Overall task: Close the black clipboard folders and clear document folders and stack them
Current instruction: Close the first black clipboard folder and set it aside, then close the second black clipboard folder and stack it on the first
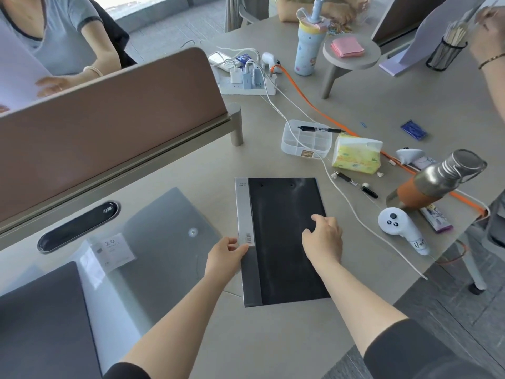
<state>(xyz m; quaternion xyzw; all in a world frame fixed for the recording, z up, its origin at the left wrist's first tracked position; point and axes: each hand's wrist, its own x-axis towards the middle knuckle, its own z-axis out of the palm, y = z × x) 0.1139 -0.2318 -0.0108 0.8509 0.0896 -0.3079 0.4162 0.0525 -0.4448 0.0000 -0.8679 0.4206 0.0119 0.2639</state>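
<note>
A black clipboard folder (284, 203) lies closed and flat on the grey table, with a silver label strip along its left edge. My left hand (225, 255) pinches that left edge near the barcode. My right hand (323, 237) rests palm-down on the black cover, fingers slightly curled. To the left lies a clear document folder (164, 242) with a snap button and a white label, closed and flat. Another dark folder (43, 318) sits at the lower left, partly cut off by the frame.
A brown desk divider (109, 110) runs along the left. To the right lie a white cable (352, 206), pens, a tissue pack (355, 154), a clear organiser box (306, 138), a white controller (399, 225) and a steel bottle (437, 181). Other people sit at the far side.
</note>
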